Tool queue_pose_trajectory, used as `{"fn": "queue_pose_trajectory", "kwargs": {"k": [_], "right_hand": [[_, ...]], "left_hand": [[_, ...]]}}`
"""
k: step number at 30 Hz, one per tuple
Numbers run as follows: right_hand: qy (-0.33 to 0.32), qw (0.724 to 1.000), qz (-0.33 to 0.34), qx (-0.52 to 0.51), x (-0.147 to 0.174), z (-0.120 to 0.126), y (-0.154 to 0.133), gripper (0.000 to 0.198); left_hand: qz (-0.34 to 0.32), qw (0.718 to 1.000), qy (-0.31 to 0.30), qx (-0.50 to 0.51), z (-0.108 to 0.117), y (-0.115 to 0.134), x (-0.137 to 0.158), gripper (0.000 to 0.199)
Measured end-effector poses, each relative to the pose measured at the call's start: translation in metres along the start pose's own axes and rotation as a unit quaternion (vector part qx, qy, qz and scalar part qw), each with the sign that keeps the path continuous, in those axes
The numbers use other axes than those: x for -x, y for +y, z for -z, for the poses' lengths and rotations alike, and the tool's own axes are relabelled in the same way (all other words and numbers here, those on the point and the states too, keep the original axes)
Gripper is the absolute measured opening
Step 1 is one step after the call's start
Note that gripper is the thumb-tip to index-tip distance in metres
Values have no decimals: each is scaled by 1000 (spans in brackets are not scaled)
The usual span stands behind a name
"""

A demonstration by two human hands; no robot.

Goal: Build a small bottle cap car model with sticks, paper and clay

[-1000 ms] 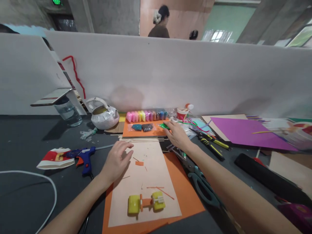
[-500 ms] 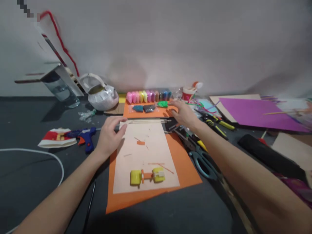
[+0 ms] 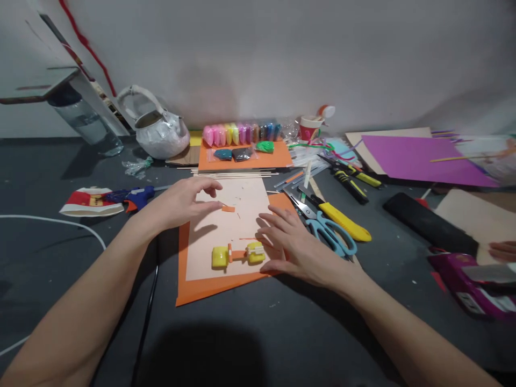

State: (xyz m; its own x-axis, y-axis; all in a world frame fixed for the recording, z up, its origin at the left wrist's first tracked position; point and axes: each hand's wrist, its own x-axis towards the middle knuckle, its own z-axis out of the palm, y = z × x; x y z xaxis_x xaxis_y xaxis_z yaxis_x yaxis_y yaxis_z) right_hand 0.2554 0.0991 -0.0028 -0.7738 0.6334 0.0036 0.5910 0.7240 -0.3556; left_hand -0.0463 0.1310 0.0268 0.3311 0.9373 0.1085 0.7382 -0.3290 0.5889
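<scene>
My left hand (image 3: 183,203) hovers over the left side of a cream sheet of paper (image 3: 209,228), thumb and fingers apart, with nothing in it. Its thumb tip is near a small orange scrap (image 3: 228,209). Over the sheet's right side is my right hand (image 3: 298,244), open with its fingers spread. Just left of that hand lies a small model (image 3: 239,256) with two yellow blocks joined by an orange strip. An orange sheet (image 3: 197,293) shows beneath the cream one. Thin sticks (image 3: 242,174) lie across its far end.
Scissors (image 3: 334,236), a yellow utility knife (image 3: 346,221) and pliers (image 3: 350,185) lie right. A glue gun (image 3: 139,198) lies left. Bagged clay (image 3: 242,134) and a white teapot-like vessel (image 3: 161,134) stand behind. Another person's hand (image 3: 502,251) shows at the right edge.
My right hand has come back from the far tools toward the model, uncovering the yellow knife. My left hand has moved inward over the paper. The view has tilted down.
</scene>
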Motion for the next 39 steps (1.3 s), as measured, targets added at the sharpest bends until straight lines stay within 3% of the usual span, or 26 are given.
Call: {"fn": "queue_pose_trajectory", "kwargs": {"k": [3,8,12,16,18,26,30,35,39], "right_hand": [[-12,1000,2,9,-3,-10,-6,44],[16,1000,-1,22,-3,-16,-4,45],[31,999,-15,16,-3,-17,1,35],[50,999,-16,8,-1,-18,7,59],[85,996,-11,-5,4,-19,12,61],[218,975,-15,-25,14,-16,22,24],[251,968,-4,-6,15,-13,20,19],[282,959,23,24,17,-10,22,20],[292,955,25,43,16,-9,24,20]], "left_hand": [[4,1000,-10,-22,4,3,3,43],[7,999,4,-35,6,5,5,49],[17,999,3,-27,6,5,4,49],[18,1000,-3,-23,4,5,3,46],[16,1000,0,-25,3,3,3,44],[15,994,71,-76,-2,-7,-6,33],[26,984,123,-130,-3,-15,-36,31],[67,956,188,-217,5,-31,-102,37],[69,948,157,-269,6,-38,-159,37]]}}
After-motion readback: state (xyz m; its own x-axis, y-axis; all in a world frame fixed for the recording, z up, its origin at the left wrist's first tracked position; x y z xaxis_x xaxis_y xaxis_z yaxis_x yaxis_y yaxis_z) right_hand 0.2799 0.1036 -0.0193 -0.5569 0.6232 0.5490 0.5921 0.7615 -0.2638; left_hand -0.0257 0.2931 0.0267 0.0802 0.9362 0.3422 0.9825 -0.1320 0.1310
